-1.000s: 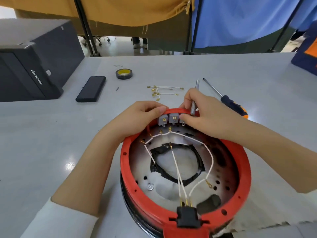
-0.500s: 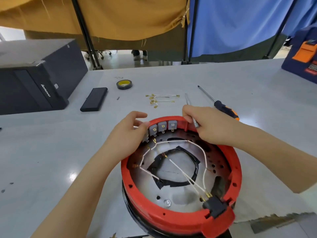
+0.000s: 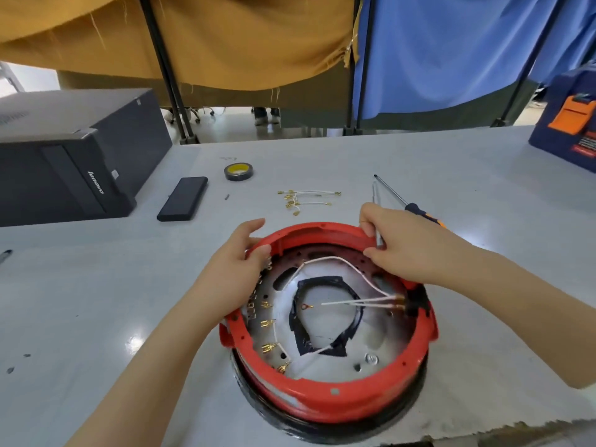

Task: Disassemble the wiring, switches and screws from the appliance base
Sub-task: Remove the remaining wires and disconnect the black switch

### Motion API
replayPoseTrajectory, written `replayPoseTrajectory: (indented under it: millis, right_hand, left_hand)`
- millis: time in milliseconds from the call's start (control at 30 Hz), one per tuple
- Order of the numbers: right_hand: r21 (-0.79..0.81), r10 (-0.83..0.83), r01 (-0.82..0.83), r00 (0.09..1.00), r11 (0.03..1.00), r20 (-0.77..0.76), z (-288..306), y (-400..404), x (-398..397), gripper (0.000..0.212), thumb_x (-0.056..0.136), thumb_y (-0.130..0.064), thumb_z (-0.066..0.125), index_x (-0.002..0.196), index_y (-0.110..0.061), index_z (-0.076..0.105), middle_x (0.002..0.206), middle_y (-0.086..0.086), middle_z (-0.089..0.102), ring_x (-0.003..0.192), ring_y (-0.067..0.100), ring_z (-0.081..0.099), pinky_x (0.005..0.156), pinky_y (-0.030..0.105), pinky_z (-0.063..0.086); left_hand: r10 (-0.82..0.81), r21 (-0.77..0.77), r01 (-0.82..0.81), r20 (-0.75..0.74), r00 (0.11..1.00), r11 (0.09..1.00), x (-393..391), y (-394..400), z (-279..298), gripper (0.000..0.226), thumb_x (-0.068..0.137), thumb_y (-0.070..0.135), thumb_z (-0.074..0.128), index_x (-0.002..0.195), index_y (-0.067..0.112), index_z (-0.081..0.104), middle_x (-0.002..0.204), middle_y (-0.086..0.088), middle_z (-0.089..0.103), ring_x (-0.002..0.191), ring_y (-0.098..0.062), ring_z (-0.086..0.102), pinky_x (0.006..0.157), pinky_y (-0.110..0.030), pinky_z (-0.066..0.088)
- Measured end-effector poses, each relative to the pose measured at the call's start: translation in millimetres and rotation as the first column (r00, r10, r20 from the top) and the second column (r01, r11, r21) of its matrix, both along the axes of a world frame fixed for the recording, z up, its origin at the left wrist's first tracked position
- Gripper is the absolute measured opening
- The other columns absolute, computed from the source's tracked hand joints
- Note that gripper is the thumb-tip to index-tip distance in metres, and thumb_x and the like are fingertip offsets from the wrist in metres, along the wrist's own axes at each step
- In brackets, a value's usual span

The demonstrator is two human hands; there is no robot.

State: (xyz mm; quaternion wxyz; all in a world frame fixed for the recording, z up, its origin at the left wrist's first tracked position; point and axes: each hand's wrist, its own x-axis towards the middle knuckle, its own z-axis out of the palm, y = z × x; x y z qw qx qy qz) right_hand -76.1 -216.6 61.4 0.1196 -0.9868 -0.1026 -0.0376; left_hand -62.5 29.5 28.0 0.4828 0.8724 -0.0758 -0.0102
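Note:
The round appliance base (image 3: 338,404) has a red rim and lies open side up on the table. White wires (image 3: 361,301) with brass terminals cross its metal floor to a black connector at the right rim. My left hand (image 3: 238,269) grips the left rim, thumb inside by the hidden switches. My right hand (image 3: 406,250) holds the far right rim and a thin silver tool (image 3: 375,201) between its fingers.
Removed wires with brass terminals (image 3: 303,200) lie beyond the base. An orange-handled screwdriver (image 3: 406,204) lies behind my right hand. A tape roll (image 3: 238,171), a black phone (image 3: 183,203) and a black computer case (image 3: 71,156) are at far left; a blue-orange box (image 3: 571,130) at far right.
Both hands have turned the base counter-clockwise: the black connector went from the near rim to the right rim, and the switches swung from the far side to the left under my left hand.

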Motion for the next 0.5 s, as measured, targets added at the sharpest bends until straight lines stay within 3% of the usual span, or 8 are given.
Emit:
replayPoseTrajectory:
  millis: [100, 200, 267, 333, 400, 500]
  right_hand:
    - [0.018, -0.05, 0.05, 0.998, 0.999, -0.035, 0, -3, 3, 0.031, 0.087, -0.014, 0.055, 0.073, -0.031, 0.032, 0.069, -0.011, 0.05, 0.061, 0.007, 0.046, 0.05, 0.026, 0.031]
    - [-0.027, -0.011, 0.011, 1.0, 1.0, 0.024, -4, 0, 8, 0.034, 0.086, -0.01, 0.052, 0.072, -0.033, 0.032, 0.066, -0.009, 0.048, 0.06, 0.008, 0.044, 0.048, 0.028, 0.025]
    - [0.015, 0.043, -0.044, 0.999, 0.999, 0.023, -5, 5, 14, 0.037, 0.086, -0.008, 0.052, 0.07, -0.034, 0.032, 0.063, -0.008, 0.046, 0.058, 0.008, 0.042, 0.049, 0.029, 0.025]
    - [0.076, 0.109, -0.108, 0.994, 0.991, -0.01, -5, 13, 22, 0.039, 0.086, -0.004, 0.053, 0.07, -0.032, 0.031, 0.065, -0.007, 0.048, 0.059, 0.006, 0.044, 0.051, 0.028, 0.029]
    - [0.127, 0.167, -0.161, 0.985, 0.979, -0.035, -4, 23, 28, 0.038, 0.087, -0.003, 0.054, 0.071, -0.029, 0.031, 0.078, -0.005, 0.058, 0.07, 0.014, 0.05, 0.061, 0.03, 0.038]
    - [0.272, 0.184, -0.166, 0.982, 0.948, -0.043, -2, 27, 27, 0.035, 0.09, -0.014, 0.059, 0.074, -0.029, 0.032, 0.106, -0.008, 0.065, 0.092, 0.018, 0.058, 0.075, 0.028, 0.044]
  left_hand:
    - [0.072, 0.033, -0.071, -0.031, 0.997, 0.997, -9, 4, -2, 0.039, 0.101, 0.028, 0.039, 0.138, 0.04, 0.036, 0.097, 0.028, 0.051, 0.066, 0.004, 0.056, 0.052, -0.005, 0.04]
    - [0.039, 0.099, -0.034, -0.052, 0.998, 0.995, -13, 3, 1, 0.044, 0.098, 0.034, 0.043, 0.14, 0.04, 0.033, 0.096, 0.031, 0.048, 0.069, 0.012, 0.051, 0.058, -0.008, 0.033]
    - [-0.003, 0.139, 0.008, -0.037, 0.999, 0.99, -9, -1, 6, 0.05, 0.094, 0.04, 0.05, 0.141, 0.038, 0.033, 0.11, 0.027, 0.05, 0.077, 0.016, 0.048, 0.067, -0.007, 0.033]
    - [-0.062, 0.207, 0.067, -0.031, 0.998, 0.976, 2, -6, 11, 0.051, 0.093, 0.042, 0.053, 0.141, 0.035, 0.037, 0.13, 0.013, 0.051, 0.095, 0.008, 0.049, 0.08, -0.015, 0.035]
    - [-0.117, 0.29, 0.123, -0.038, 0.992, 0.949, 11, -12, 14, 0.046, 0.095, 0.038, 0.051, 0.139, 0.033, 0.041, 0.135, 0.008, 0.052, 0.108, -0.004, 0.05, 0.087, -0.019, 0.032]
    - [-0.1, 0.262, 0.113, -0.065, 0.993, 0.958, 19, -13, 11, 0.038, 0.099, 0.025, 0.047, 0.136, 0.035, 0.043, 0.124, 0.004, 0.058, 0.092, -0.008, 0.057, 0.073, -0.013, 0.037]
